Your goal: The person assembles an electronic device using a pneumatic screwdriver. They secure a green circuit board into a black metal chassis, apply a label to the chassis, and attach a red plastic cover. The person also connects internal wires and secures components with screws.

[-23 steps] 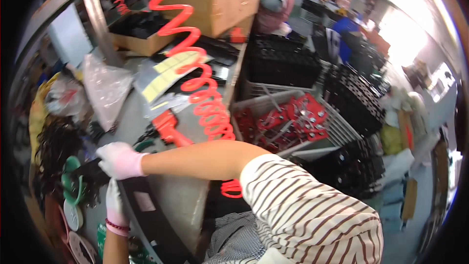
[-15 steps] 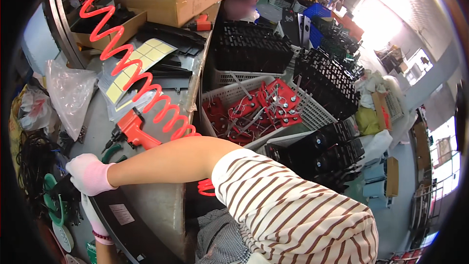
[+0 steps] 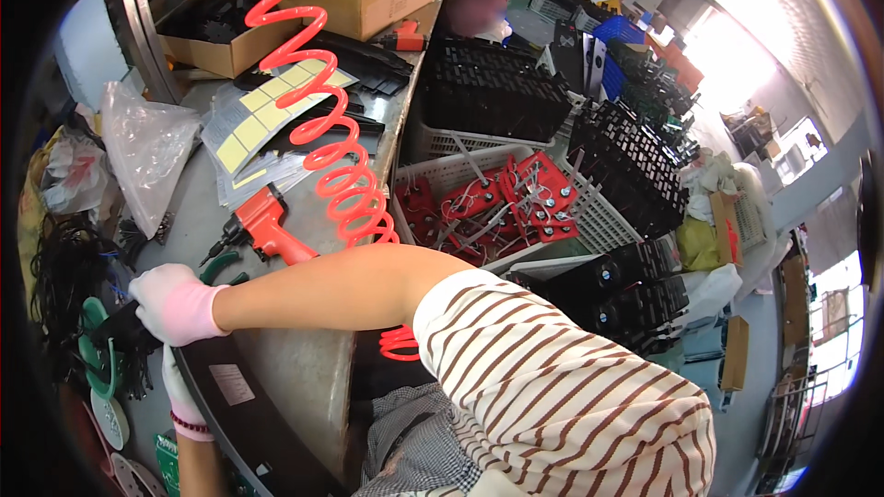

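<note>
Two gloved hands of yours meet close together at the far left end of the long, curved dark panel (image 3: pixel 267 433), which slants from there down toward the lower edge, alongside the bare grey top of the bench (image 3: pixel 299 373). Your right arm reaches across your front from the right, its striped sleeve (image 3: pixel 562 368) ending near the elbow, the elbow lifted and the bare forearm running almost level to the left. Your right hand (image 3: pixel 175 304) sits at the panel's end, back turned upward and knuckles to the left; its fingers bend down out of sight, so you cannot tell whether they are clamped on the panel or merely resting there. Your left hand (image 3: pixel 178 385) comes up from below, forearm nearly upright, wrist ringed by a dark red bracelet (image 3: pixel 191 424), and lies along the panel's left edge just beneath the right one. Only a narrow side of it shows, so how its fingers close cannot be told either. A pale label (image 3: pixel 230 385) faces up on the panel, to the right of that hand. Beyond your right forearm lies a red power driver (image 3: pixel 273 228), and black cables (image 3: pixel 69 276) heap to the left of your right hand.
</note>
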A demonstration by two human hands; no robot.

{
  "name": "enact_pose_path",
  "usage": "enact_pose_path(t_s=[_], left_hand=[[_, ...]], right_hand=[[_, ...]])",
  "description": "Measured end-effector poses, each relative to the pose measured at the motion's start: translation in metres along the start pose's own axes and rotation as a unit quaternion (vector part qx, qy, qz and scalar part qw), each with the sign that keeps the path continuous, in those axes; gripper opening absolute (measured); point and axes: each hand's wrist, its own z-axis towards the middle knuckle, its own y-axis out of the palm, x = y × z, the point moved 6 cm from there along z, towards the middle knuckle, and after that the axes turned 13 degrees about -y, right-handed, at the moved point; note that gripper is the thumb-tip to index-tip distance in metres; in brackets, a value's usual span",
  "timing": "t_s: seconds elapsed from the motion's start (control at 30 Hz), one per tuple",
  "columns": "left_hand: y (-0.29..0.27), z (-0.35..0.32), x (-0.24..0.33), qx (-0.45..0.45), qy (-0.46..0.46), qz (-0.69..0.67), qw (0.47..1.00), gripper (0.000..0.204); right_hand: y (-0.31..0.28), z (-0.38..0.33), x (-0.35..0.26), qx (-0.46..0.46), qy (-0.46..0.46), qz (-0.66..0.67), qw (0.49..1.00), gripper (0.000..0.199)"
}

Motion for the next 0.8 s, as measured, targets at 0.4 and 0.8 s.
enact_pose_path(t_s=[0.4,0.8], left_hand=[[0.026,-0.163,-0.014,0.227,0.013,0.496,0.838,0.047],[0.059,-0.245,-0.071,0.434,0.109,0.838,0.312,0.064]], right_hand=[[-0.003,0.003,-0.006,0.015,-0.007,0.021,1.0,0.028],[-0.018,-0.012,0.009,0.104,-0.021,0.048,0.993,0.03]])
